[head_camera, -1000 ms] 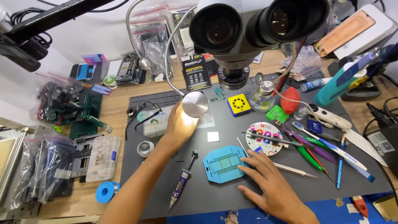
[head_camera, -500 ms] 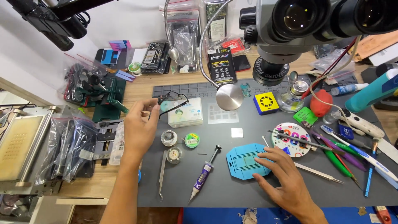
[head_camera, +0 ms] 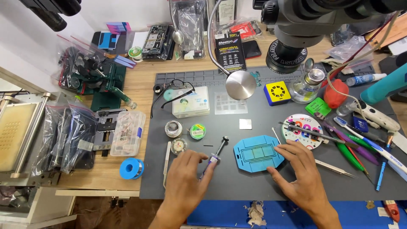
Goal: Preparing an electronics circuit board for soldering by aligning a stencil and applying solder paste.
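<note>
My left hand lies low on the dark grey work mat, with its thumb and fingers closed round the lower barrel of a purple syringe. The syringe's plunger points up and to the right. My right hand rests flat with its fingers spread, the fingertips touching the right edge of a light blue holder plate. A small square metal piece sits on the mat above the plate. Thin tweezers lie just left of my left hand.
Three small round tins and a white box sit upper left on the mat. A microscope head and round metal lamp head hang above. Several pens and tools crowd the right; a blue spool lies left.
My left hand has come down from the area by the white box to the syringe and closed on it. My right hand has stayed at the blue plate. The view has tilted down slightly.
</note>
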